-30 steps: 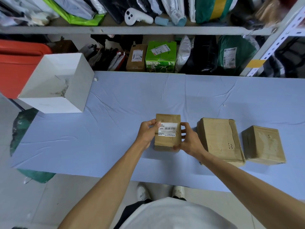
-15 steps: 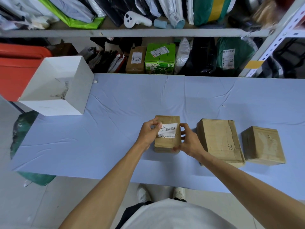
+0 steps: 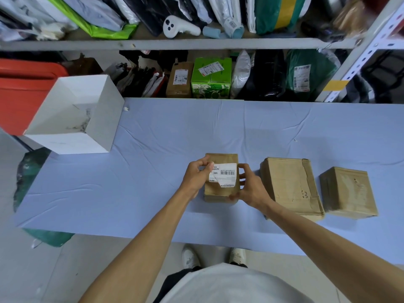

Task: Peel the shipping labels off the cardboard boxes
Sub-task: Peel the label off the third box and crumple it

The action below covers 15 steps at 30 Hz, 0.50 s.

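The shipping label [image 3: 226,174], partly peeled, sits on top of the small cardboard box [image 3: 220,193] near the table's [image 3: 153,182] front edge. The left hand [image 3: 195,177] pinches its loose left corner while the right hand [image 3: 251,188] grips the box's right side. To the right stand a larger cardboard box [image 3: 290,186] and a square cardboard box [image 3: 347,191]; an open white box [image 3: 74,114] sits at the far left corner.

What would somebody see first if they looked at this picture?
Two bare arms reach to the middle of the blue table, where the left grip pinches the lifted edge of a white label on a small brown box that the right grip holds. A wider brown box and a squarer brown box sit to its right, and an open white box stands at the table's far left corner.
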Motion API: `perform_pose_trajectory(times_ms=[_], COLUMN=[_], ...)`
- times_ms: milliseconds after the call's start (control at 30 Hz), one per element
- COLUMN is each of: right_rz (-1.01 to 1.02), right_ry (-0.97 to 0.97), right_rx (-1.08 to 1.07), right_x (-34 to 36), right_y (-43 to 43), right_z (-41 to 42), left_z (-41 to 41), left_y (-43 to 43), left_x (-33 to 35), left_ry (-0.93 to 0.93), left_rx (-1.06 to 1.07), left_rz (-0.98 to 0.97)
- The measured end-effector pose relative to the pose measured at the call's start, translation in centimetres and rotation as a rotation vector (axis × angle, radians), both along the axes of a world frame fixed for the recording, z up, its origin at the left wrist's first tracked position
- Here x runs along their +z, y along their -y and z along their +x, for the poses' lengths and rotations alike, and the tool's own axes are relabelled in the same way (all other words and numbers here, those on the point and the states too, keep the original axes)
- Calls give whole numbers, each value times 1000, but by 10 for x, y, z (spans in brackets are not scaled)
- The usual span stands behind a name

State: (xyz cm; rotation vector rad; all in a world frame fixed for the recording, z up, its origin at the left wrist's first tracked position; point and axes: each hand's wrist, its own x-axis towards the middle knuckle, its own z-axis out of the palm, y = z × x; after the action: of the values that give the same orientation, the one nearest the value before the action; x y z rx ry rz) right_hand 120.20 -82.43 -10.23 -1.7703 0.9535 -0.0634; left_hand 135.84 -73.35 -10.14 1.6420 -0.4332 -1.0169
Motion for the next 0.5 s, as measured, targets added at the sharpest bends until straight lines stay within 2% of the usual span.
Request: perform_pose_trajectory(times_ms=[333,500], right_rz=[5,-2], right_ry=[-9,-16], right_rx=[0,2], right_x=[-2,-2], right_y=[-1,0], right_z=[0,-1], left_z=[3,2], left_y=[-3,-3], left_x=[5,5], left_ry=[-107,-62], left_rx=[55,103], left_rz=[-20,-33])
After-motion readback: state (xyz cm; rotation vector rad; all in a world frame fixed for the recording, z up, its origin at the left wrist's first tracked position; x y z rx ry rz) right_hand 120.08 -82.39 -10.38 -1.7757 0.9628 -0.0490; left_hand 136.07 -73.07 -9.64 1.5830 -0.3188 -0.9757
